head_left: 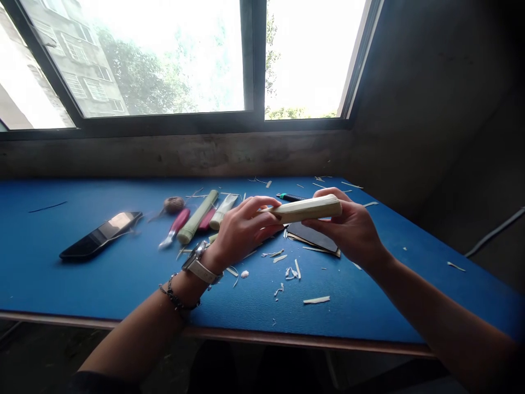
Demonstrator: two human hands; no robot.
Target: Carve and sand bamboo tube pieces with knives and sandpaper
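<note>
Cream-coloured wood, apparently a split bamboo piece (311,209), lies almost level between the two hands, raised above the table. The left hand (250,221) pinches its left end between thumb and fingers; the right hand (355,224) grips the other end, thumb along the underside and fingers behind. A silver watch (200,264) and a dark beaded bracelet (176,295) circle the left wrist. Just beyond the piece lies a black-and-teal cutter (292,197); beneath and behind the right hand are dark flat sheets (314,236). Pale shavings (316,300) scatter below and around both hands. Left of the left hand are a pale plastic-looking roll (223,212), a green bamboo tube (198,216), a red-handled tool (179,221) and a twine ball (174,205). Farther left rests a black phone (100,236) on the blue table (135,290). Windows (164,60) stand beyond everything.
</note>
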